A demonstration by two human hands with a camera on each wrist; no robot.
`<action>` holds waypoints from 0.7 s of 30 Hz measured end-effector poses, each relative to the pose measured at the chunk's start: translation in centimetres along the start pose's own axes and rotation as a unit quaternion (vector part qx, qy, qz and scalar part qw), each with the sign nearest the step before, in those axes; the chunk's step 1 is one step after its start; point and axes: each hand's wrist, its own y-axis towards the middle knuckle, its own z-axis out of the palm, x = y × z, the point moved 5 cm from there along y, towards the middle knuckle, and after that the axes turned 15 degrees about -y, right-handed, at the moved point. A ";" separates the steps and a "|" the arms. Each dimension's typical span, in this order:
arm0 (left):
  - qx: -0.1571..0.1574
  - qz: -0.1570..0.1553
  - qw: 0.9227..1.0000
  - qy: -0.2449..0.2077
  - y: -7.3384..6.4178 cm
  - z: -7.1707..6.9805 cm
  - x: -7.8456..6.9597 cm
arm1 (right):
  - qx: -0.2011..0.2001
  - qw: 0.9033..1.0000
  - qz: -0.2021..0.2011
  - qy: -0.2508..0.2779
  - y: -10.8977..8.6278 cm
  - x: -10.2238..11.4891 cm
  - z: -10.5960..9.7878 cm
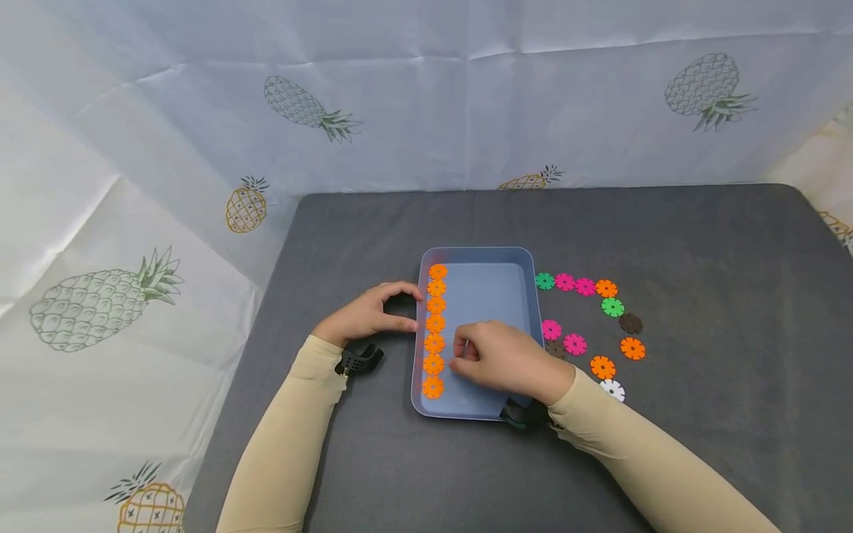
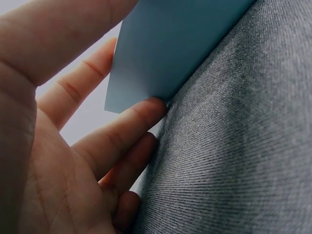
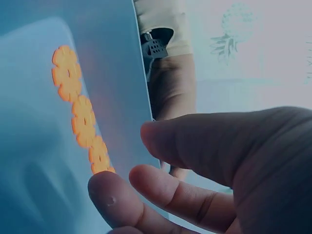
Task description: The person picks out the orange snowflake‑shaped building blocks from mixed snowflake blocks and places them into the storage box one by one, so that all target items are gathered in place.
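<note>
A shallow blue-grey tray (image 1: 476,414) lies on the table. Down its left side runs a column of several orange notched discs (image 1: 435,323), shaped like flat flowers. My left hand (image 1: 373,314) is at the tray's left edge, thumb and fingers spread; in the left wrist view its fingertips touch the outer wall (image 2: 151,53). Over the tray's floor, just right of the orange column, hovers my right hand (image 1: 506,359). Its fingers are loosely bent, and the right wrist view shows a gap between thumb (image 3: 165,141) and fingers, with nothing held.
Right of the tray, loose discs lie on the dark grey tablecloth: green (image 1: 612,307), pink (image 1: 574,343), orange (image 1: 632,349), brown (image 1: 630,323) and white (image 1: 613,389). My right forearm passes close to the white one. A pineapple-print curtain (image 1: 426,118) hangs behind the table.
</note>
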 end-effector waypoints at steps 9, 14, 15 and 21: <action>0.000 -0.004 1.000 0.001 -0.2 0.0 0.1 | -0.019 0.999 0.025 0.002 -2.1 -1.4 -0.8; -0.003 -0.010 1.000 0.001 -0.3 0.0 0.1 | -0.027 0.999 0.040 0.011 -3.3 -2.6 -0.9; -0.002 -0.011 1.000 0.000 -0.3 0.0 0.1 | -0.028 0.999 0.044 0.014 -3.5 -2.9 -1.0; -0.001 -0.009 1.000 0.004 -0.2 0.1 -0.1 | -0.035 0.997 0.056 0.034 -4.7 -4.1 -1.4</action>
